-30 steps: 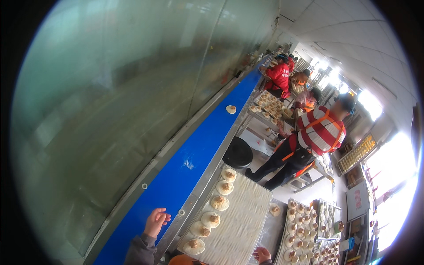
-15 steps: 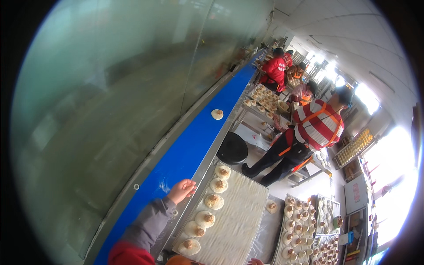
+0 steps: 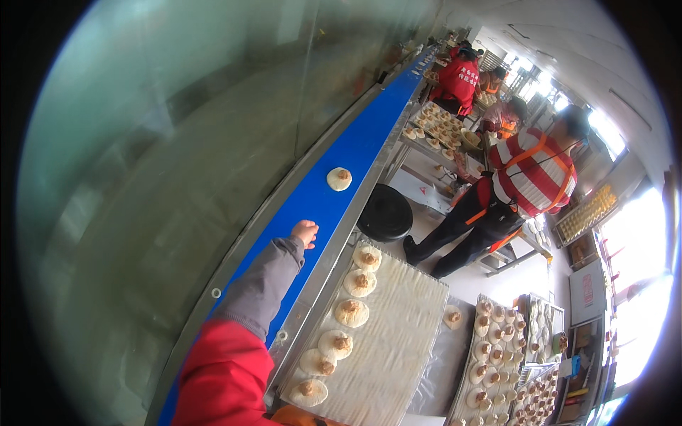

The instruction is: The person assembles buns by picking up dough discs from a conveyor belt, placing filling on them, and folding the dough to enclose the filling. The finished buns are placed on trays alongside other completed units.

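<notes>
Dough round (image 3: pixel 339 179) with filling: lying alone on blue conveyor belt (image 3: pixel 312 199), well beyond left hand (image 3: pixel 305 232). Left hand extended over belt, loosely curled, nothing gripped. Right hand unseen. Five filled rounds (image 3: pixel 351 312) left on cloth-covered counter (image 3: pixel 398 341).

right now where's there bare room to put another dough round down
The blue belt is bare between the left hand and the lone filled dough round, and beyond it. The cloth-covered tray is free right of its row of rounds. The far trays are packed.
</notes>
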`<state>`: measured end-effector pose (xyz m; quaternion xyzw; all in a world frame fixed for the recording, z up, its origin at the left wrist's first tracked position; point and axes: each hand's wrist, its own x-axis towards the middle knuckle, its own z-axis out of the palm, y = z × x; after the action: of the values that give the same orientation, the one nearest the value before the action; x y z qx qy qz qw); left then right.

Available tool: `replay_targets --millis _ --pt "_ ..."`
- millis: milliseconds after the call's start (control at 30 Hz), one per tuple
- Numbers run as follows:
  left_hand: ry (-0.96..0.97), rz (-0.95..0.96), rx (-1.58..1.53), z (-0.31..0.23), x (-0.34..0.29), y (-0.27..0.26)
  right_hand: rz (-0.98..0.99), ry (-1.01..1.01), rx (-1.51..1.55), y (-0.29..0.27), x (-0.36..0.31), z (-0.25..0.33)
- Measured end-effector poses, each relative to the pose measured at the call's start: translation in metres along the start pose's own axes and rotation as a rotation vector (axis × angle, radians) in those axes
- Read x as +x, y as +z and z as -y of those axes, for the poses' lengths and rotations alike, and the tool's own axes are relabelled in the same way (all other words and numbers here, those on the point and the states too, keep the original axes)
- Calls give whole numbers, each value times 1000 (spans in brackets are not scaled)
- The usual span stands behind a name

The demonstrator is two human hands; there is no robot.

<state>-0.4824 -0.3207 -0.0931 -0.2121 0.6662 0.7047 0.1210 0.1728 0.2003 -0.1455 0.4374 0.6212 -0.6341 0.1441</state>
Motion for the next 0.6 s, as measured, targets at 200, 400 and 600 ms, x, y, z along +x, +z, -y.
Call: replay_targets --millis 200,400,600 --pt "259 -308 440 -14 90 19 11 31 8 0 -14 9" --pt "454 -539 844 -27 96 43 61 58 -9 3 -12 22" --pt "910 -480 1071 -11 61 41 99 63 -24 2 -12 23"
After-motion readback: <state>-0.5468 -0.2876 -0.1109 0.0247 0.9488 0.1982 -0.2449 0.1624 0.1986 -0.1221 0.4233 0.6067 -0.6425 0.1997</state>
